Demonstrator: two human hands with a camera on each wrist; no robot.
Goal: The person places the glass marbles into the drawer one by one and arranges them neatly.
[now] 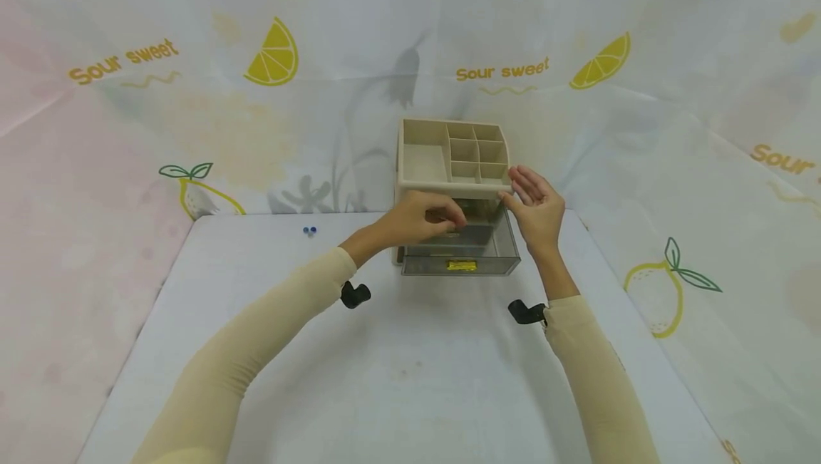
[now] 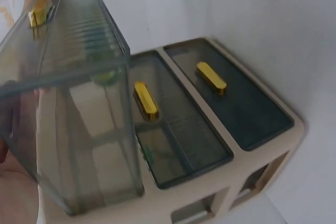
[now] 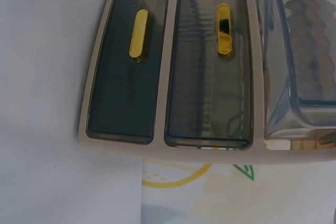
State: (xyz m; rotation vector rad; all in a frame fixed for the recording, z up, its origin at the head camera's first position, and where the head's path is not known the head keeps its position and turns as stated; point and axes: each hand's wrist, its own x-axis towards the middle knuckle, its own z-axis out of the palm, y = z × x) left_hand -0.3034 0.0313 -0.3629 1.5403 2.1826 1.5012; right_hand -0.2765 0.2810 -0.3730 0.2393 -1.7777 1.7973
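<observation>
A beige organizer (image 1: pixel 449 154) stands at the far middle of the bench (image 1: pixel 410 364), its top tray split into compartments. Its top drawer (image 1: pixel 462 250), smoky and see-through with a gold handle (image 1: pixel 461 265), is pulled out toward the person, so its long axis runs from the organizer straight at them. The two drawers below it sit closed, as both wrist views show (image 2: pixel 184 129) (image 3: pixel 210 66).

The left hand (image 1: pixel 420 218) reaches over the open drawer from the left, fingers curled down into its mouth near the back. Whether they pinch something there I cannot tell; the knuckles hide the fingertips, and the left wrist view shows only a blurred greenish patch through the drawer wall. The right hand (image 1: pixel 535 207) stands at the organizer's right front corner, fingers straight and relaxed, the fingertips touching or just beside the corner where the tray meets the drawer; it holds nothing.

The drawer lies directly under the left hand, which is the nearer of the two to its inside; the right hand is beside it, on the outside.

Two small blue beads (image 1: pixel 310 231) lie on the bench well to the left, apart from both hands.
</observation>
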